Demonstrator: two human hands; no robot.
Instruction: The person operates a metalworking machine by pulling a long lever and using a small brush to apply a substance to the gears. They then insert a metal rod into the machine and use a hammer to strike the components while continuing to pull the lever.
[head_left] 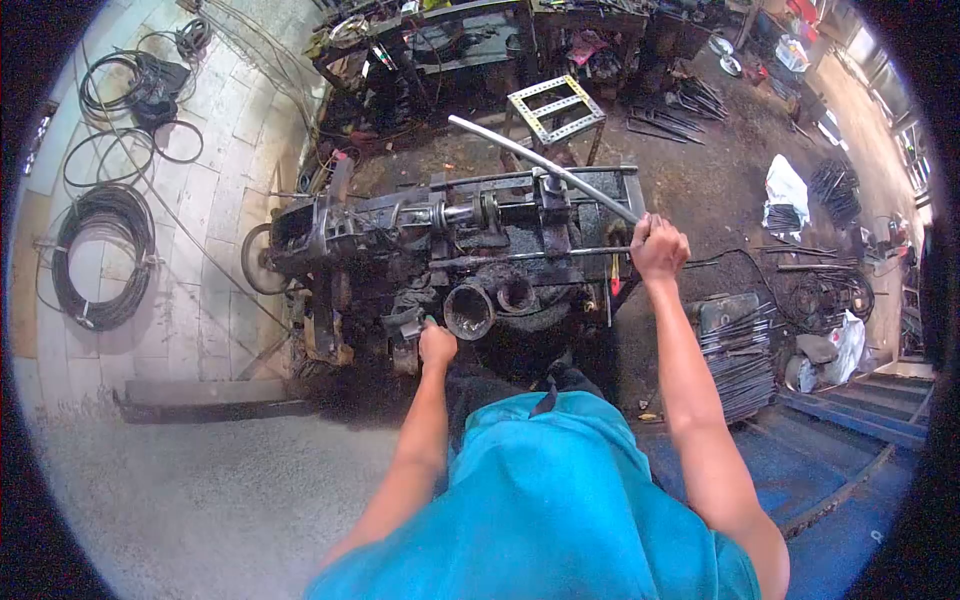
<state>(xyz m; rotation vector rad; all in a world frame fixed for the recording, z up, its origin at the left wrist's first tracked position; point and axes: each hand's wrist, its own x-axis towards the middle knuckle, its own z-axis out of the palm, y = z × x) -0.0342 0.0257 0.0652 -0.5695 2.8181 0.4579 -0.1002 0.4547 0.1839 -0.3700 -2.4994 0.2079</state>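
My right hand [660,247] is wrapped round the lower end of a long grey metal bar [545,165]. The bar slants up to the left across a dark, greasy machine [510,215] and crosses its clamp-like block [552,195]. Low at the machine's front left, my left hand [437,345] is closed beside a small shiny metal piece [411,328]. What its fingers grip is hidden. Just right of that hand, a round metal cup [469,311] faces up, with a smaller cup [517,291] beside it.
A perforated metal frame stool [556,108] stands behind the machine. Coiled cable [105,255] lies on the tiles at left. Bundled rods [738,360] lie at right near a blue metal frame [850,425]. A wheel [258,260] sits at the machine's left end.
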